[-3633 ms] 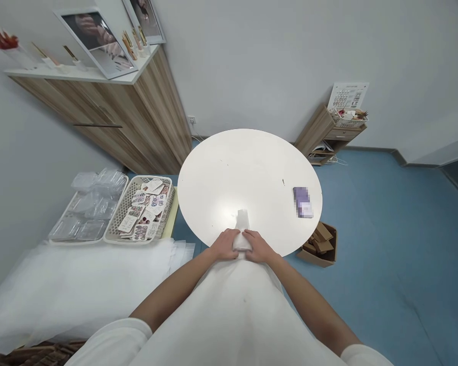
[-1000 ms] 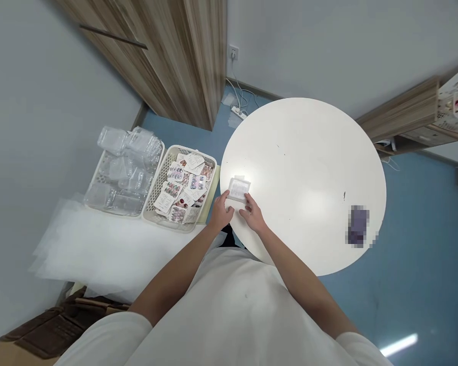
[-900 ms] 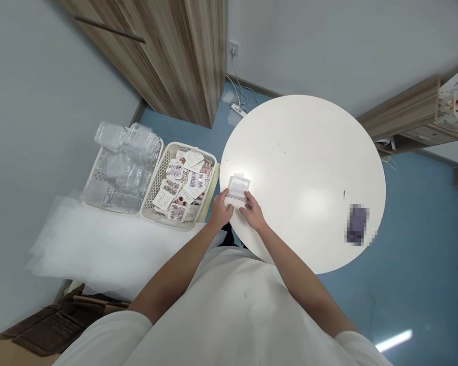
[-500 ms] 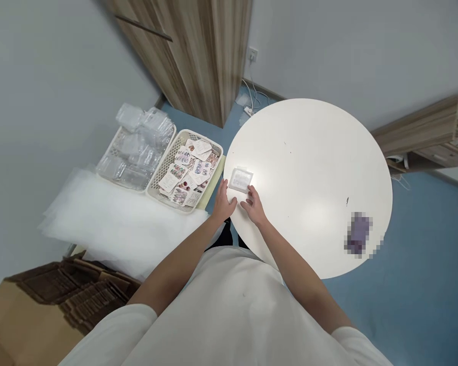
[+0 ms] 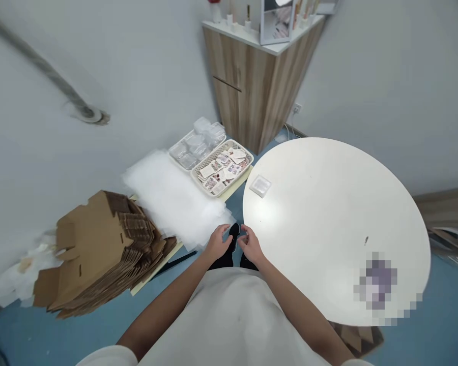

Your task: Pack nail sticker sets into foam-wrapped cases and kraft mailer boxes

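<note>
My left hand point(image 5: 218, 243) hangs in front of my body with its fingers apart and nothing in it. Its nearest neighbour is a stack of white translucent packing sheets point(image 5: 175, 198). My right hand point(image 5: 251, 244) is also empty, fingers loosely curled and apart, beside the near left edge of the round white table point(image 5: 320, 213). A small clear plastic case point(image 5: 260, 186) lies on the table's left side, away from both hands. Left of the table stands a white basket point(image 5: 199, 184) of printed cards point(image 5: 223, 172) with nail designs.
Another basket point(image 5: 177, 158) holds clear plastic packages point(image 5: 198, 145). Flattened cardboard boxes point(image 5: 95, 244) are piled at the left. A wooden cabinet point(image 5: 248, 86) stands in the corner. A blurred purple object point(image 5: 379, 282) lies on the table's right side.
Both hands have drawn back from the plastic case, which stays on the table. My view has turned left and tilted up, bringing the cardboard pile and cabinet top into sight.
</note>
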The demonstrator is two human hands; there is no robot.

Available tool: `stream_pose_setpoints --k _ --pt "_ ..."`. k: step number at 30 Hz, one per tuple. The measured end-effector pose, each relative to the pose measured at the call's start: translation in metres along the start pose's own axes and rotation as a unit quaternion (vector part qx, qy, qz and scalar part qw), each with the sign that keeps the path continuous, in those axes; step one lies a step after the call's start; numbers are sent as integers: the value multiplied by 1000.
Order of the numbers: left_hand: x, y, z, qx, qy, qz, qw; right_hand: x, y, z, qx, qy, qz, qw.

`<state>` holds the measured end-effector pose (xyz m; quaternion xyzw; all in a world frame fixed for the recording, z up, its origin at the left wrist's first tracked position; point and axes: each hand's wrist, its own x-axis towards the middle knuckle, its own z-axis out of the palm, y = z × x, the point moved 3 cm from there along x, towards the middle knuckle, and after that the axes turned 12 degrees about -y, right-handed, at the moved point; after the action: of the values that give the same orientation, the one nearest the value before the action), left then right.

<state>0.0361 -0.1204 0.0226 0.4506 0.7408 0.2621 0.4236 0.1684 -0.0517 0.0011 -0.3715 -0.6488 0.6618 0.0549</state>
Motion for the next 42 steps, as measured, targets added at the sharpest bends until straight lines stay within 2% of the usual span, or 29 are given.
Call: stream_pose_setpoints --k 4,9,13,17,20,22,25,28,33,36,39,42 --pt "-30 2 -20 -29 4 -13 999 0 -12 17 -44 -76 -22 996" --pt "-67 15 -59 -27 28 25 999 11 -37 36 -94 -93 -64 989" --pt "-109 16 -110 39 120 65 990 26 -79 75 -150 -141 -127 970" --pt "-162 -14 -164 122 214 55 968 39 -140 134 -246 -143 -211 935" --pt "-196 -55 -197 181 255 -24 950 46 -183 182 -356 -119 -249 893" --pt "-213 -83 -211 201 267 -76 939 50 -204 211 -440 -90 -247 858" --pt "-227 -112 -221 197 255 -112 940 56 -221 242 -546 -50 -196 813" --pt "-233 -128 -221 168 223 -120 953 61 -226 259 -607 -43 -131 783" --pt "-233 -138 -221 155 210 -101 960 62 -234 265 -629 -32 -109 769" --pt "-234 -139 -225 153 203 -69 965 59 -241 263 -623 -30 -113 774" --pt "-232 -140 -228 184 180 -40 965 46 -245 262 -595 5 -153 789" --pt "-228 -141 -229 229 178 -43 956 22 -241 270 -569 51 -280 772"
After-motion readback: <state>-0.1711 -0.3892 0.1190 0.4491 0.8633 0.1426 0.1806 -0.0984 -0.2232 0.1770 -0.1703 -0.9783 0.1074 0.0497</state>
